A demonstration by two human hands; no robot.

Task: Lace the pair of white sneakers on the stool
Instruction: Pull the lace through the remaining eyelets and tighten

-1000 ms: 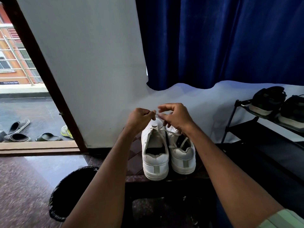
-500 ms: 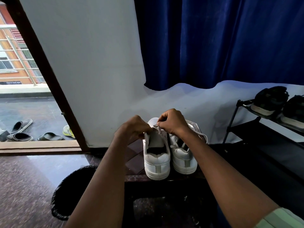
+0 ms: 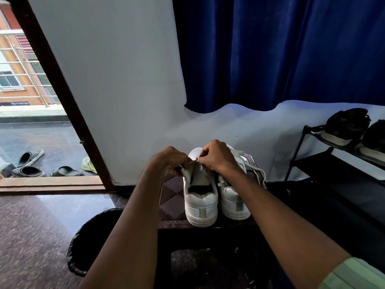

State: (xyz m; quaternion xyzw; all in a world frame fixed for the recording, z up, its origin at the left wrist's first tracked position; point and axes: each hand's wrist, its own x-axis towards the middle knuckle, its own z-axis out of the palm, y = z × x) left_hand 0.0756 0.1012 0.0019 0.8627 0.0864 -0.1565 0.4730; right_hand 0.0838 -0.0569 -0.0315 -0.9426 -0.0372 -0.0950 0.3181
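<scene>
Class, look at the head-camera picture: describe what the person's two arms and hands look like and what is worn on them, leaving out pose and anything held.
Both forearms are bare from wrist to near the elbow. The right arm shows a pale green sleeve pushed up at the picture's lower right corner, with soft ribbed folds. No sleeve shows on the left arm. The left hand and right hand are bare: no gloves, and no watch, ring or bracelet can be seen.

A pale wall [image 3: 116, 84] fills the middle, with a deep blue curtain [image 3: 281, 51] hanging over its upper right. At left a dark wooden door frame [image 3: 62, 97] opens onto a balcony floor where slippers [image 3: 28, 163] lie, beyond it a metal railing [image 3: 27, 71] and an orange building. The indoor floor [image 3: 31, 236] is polished speckled stone. A black bin [image 3: 91, 240] stands low left; a black shoe rack [image 3: 312, 161] carries dark shoes [image 3: 345, 124] at right
</scene>
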